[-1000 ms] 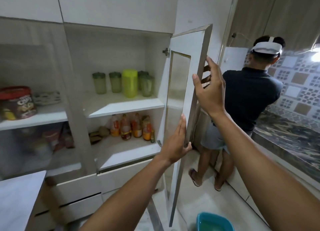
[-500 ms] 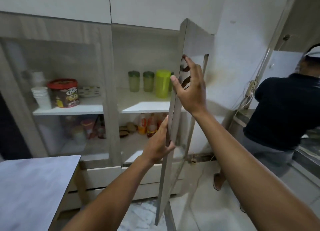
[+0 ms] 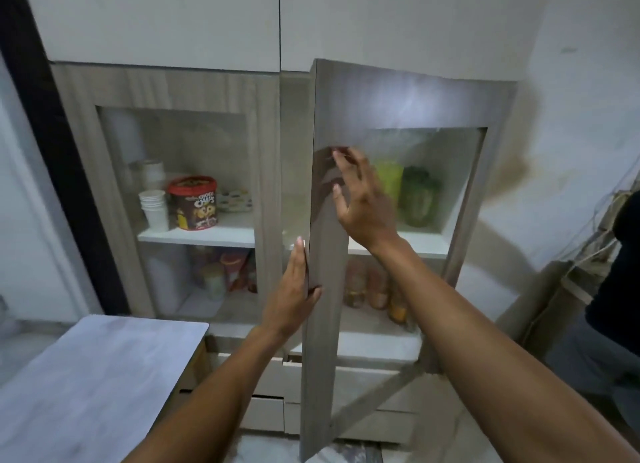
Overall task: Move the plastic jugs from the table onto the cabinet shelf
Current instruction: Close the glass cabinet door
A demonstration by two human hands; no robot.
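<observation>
A yellow-green plastic jug [image 3: 390, 182] and darker green jugs [image 3: 419, 199] stand on the cabinet's upper shelf [image 3: 426, 246], seen blurred through the glass of the right cabinet door [image 3: 325, 324]. That door is nearly closed, with a narrow gap at its left edge. My left hand [image 3: 292, 289] grips the door's free edge, fingers behind it and thumb in front. My right hand [image 3: 360, 199] lies flat on the door's front with fingers spread, holding nothing.
Behind the left glass door sit a stack of white cups [image 3: 154, 208] and a Choco Chips tub [image 3: 194, 202]. Bottles [image 3: 375, 286] stand on the lower shelf. A grey table [image 3: 90, 386] is at lower left. Another person's dark sleeve [image 3: 628, 254] shows at the right edge.
The right door has swung from wide open to nearly closed. My view has turned left toward the cabinet front. My right hand moved from the door's edge onto its face.
</observation>
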